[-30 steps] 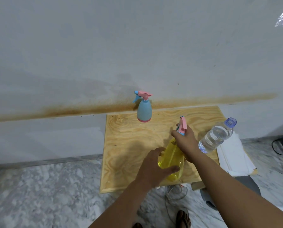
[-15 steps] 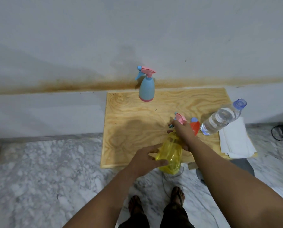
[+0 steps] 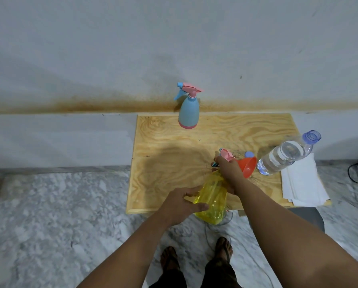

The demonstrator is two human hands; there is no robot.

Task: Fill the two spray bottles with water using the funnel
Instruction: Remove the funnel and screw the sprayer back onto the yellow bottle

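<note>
My left hand (image 3: pixel 181 202) grips the body of the clear yellow spray bottle (image 3: pixel 212 199), held near the table's front edge. My right hand (image 3: pixel 229 169) is closed around its pink spray head (image 3: pixel 226 154). A red funnel (image 3: pixel 246 166) lies on its side just right of my right hand. To the right of the funnel stands a clear water bottle (image 3: pixel 282 155) with an open blue neck. At the back of the table, upright by the wall, is the blue spray bottle (image 3: pixel 188 113) with a pink base and head.
The small wooden table (image 3: pixel 174 159) stands against a grey wall. White papers (image 3: pixel 301 181) lie at its right edge. A small blue cap (image 3: pixel 249 154) lies behind the funnel. My sandalled feet (image 3: pixel 196 256) and a thin cable show on the marble floor below.
The view has tilted down, bringing the funnel and my feet into sight. Both hands still hold the yellow spray bottle, which has come nearer the table's front edge.
</note>
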